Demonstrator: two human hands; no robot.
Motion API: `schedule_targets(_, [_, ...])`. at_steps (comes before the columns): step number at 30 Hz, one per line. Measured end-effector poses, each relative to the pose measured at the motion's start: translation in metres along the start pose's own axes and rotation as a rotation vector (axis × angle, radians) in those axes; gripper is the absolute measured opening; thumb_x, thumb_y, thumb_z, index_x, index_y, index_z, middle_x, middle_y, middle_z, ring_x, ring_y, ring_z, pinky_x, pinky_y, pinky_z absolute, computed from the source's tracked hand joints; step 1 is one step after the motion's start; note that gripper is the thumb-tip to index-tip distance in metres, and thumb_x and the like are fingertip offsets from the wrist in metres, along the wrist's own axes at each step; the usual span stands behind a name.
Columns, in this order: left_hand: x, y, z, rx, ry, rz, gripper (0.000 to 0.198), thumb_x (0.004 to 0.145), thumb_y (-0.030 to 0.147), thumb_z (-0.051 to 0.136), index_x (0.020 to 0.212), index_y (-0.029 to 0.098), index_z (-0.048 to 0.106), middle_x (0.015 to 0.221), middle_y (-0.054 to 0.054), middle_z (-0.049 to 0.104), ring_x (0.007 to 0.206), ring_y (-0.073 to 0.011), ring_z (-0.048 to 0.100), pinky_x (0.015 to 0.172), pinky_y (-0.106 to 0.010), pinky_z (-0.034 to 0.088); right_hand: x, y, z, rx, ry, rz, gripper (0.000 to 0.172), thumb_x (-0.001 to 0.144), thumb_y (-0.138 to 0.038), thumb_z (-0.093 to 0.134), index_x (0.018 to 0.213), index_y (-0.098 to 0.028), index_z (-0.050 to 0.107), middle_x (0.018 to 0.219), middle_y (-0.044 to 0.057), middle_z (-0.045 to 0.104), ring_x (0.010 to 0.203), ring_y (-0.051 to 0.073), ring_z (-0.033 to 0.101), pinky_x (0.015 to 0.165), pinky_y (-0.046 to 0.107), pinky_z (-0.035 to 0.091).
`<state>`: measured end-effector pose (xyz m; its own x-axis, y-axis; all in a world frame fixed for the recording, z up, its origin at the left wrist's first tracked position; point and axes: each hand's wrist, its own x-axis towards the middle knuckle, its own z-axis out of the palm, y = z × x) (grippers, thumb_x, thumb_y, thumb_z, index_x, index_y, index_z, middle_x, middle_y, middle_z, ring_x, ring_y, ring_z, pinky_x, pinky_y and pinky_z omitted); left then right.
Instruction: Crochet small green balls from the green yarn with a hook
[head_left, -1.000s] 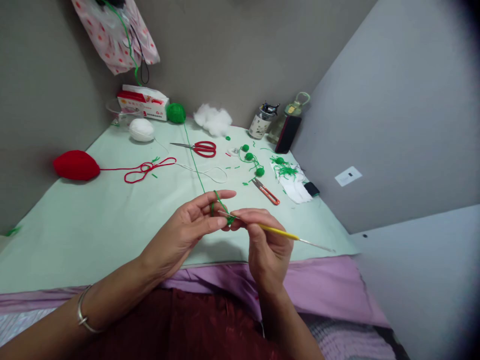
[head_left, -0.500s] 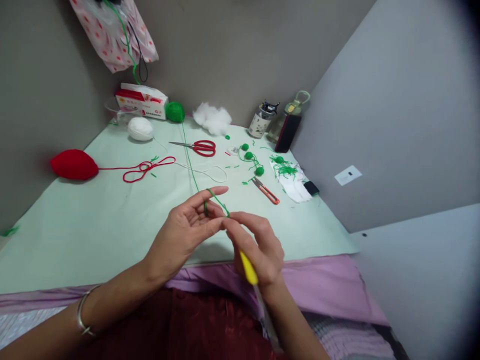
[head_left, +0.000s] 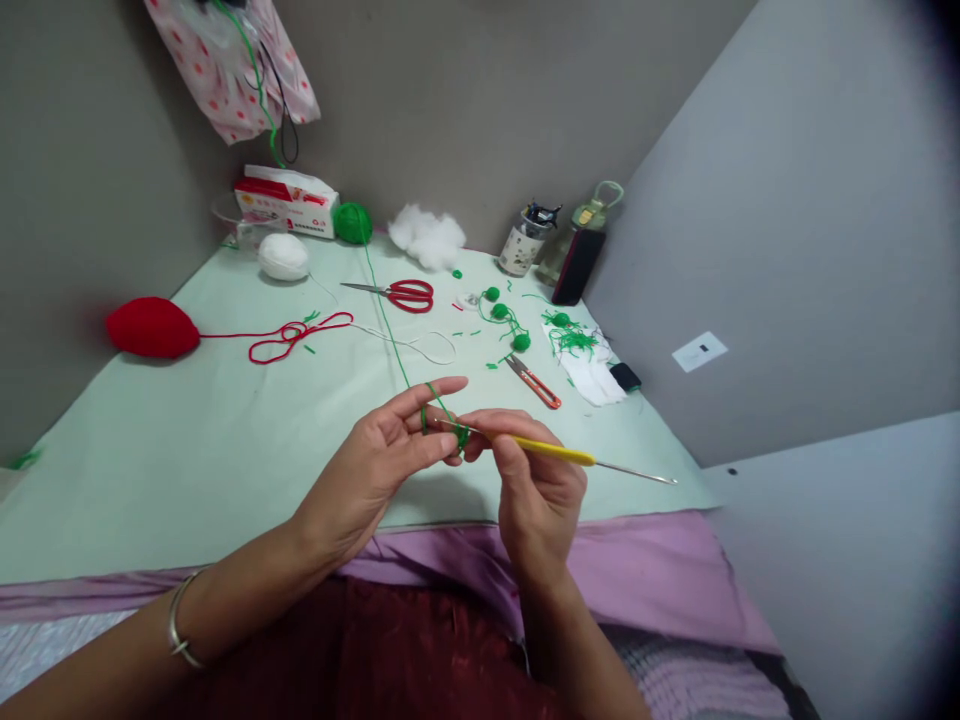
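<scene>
1. At the far left of the pale green table (head_left: 187, 450) lies a red yarn ball (head_left: 152, 328). Its strand runs right into a loose red loop (head_left: 289, 340).
2. Further back sit a white yarn ball (head_left: 283, 257) and a green yarn ball (head_left: 352, 222), with red scissors (head_left: 397, 293) just in front of them.
3. The left hand (head_left: 375, 465) is above the table's near edge. The green yarn (head_left: 386, 320) runs from the ball and wraps over its raised forefinger. The thumb and a finger are closed on the small green stitch work (head_left: 461, 436).
4. The right hand (head_left: 536, 490) is closed around the crochet hook (head_left: 555, 452). The hook's tip sits in the green work and its metal tail points right.
5. Beyond the hands lie orange thread snips (head_left: 534, 382) and small green balls (head_left: 499, 312).
</scene>
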<state>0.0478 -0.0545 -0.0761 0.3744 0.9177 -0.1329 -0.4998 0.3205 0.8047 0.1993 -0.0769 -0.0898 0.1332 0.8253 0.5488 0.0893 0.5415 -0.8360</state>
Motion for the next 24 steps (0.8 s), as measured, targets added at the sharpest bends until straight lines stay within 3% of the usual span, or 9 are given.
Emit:
schedule_targets(5, [0.001,-0.003,0.0,-0.023,0.009,-0.003,0.044,0.081,0.021,0.086,0.124,0.023,0.076,0.083,0.0,0.074,0.08,-0.0142,0.065,0.085,-0.028,0.051,-0.005,0.001,-0.001,-0.105,-0.016,-0.049,0.027,0.102,-0.016,0.057,0.111,-0.032,0.076,0.098,0.002,0.074,0.079,0.016,0.069,0.069,0.033,0.061])
schedule_targets(9, [0.002,-0.003,0.002,-0.137,-0.013,-0.09,0.042,0.078,0.025,0.088,0.118,0.021,0.08,0.083,-0.001,0.073,0.079,-0.0123,0.063,0.082,-0.024,0.052,-0.013,0.009,-0.004,-0.465,-0.061,-0.312,0.039,0.096,-0.012,0.065,0.125,-0.036,0.074,0.115,0.005,0.073,0.102,0.022,0.072,0.082,0.037,0.063])
schedule_targets(11, [0.002,-0.003,0.002,-0.201,-0.021,-0.165,0.037,0.079,0.025,0.086,0.114,0.017,0.081,0.091,-0.004,0.074,0.082,-0.0129,0.063,0.082,-0.023,0.054,-0.015,0.011,-0.007,-0.498,-0.062,-0.373,0.043,0.095,-0.011,0.066,0.129,-0.036,0.073,0.116,0.005,0.073,0.104,0.022,0.071,0.085,0.037,0.063])
schedule_targets(14, [0.005,-0.001,-0.001,-0.219,0.004,-0.184,0.031,0.08,0.017,0.082,0.11,0.014,0.083,0.095,-0.005,0.072,0.079,-0.0112,0.061,0.079,-0.021,0.054,-0.011,0.008,-0.009,-0.264,0.05,-0.211,0.031,0.099,-0.011,0.059,0.117,-0.03,0.076,0.098,0.004,0.074,0.086,0.017,0.07,0.075,0.034,0.06])
schedule_targets(17, [0.005,0.0,-0.003,-0.168,0.008,-0.115,0.032,0.082,0.016,0.082,0.113,0.016,0.082,0.088,-0.002,0.069,0.075,-0.0102,0.059,0.078,-0.021,0.052,-0.004,0.003,-0.009,0.007,0.11,-0.032,0.021,0.102,-0.019,0.056,0.104,-0.026,0.077,0.086,0.002,0.07,0.068,0.015,0.064,0.065,0.033,0.056])
schedule_targets(21, [0.002,-0.002,-0.002,-0.035,-0.018,-0.036,0.043,0.082,0.02,0.084,0.124,0.026,0.078,0.083,0.001,0.07,0.076,-0.0125,0.061,0.082,-0.026,0.05,0.0,0.003,-0.006,-0.003,-0.003,-0.012,0.016,0.1,-0.024,0.062,0.103,-0.028,0.078,0.095,0.003,0.075,0.079,0.017,0.068,0.071,0.036,0.059])
schedule_targets(24, [0.001,0.0,-0.002,-0.005,-0.041,-0.06,0.045,0.08,0.02,0.085,0.124,0.026,0.078,0.084,0.001,0.071,0.078,-0.0137,0.062,0.084,-0.028,0.049,0.001,0.005,-0.007,0.065,0.003,0.035,0.016,0.101,-0.025,0.061,0.104,-0.027,0.076,0.097,0.003,0.077,0.077,0.016,0.069,0.072,0.035,0.059])
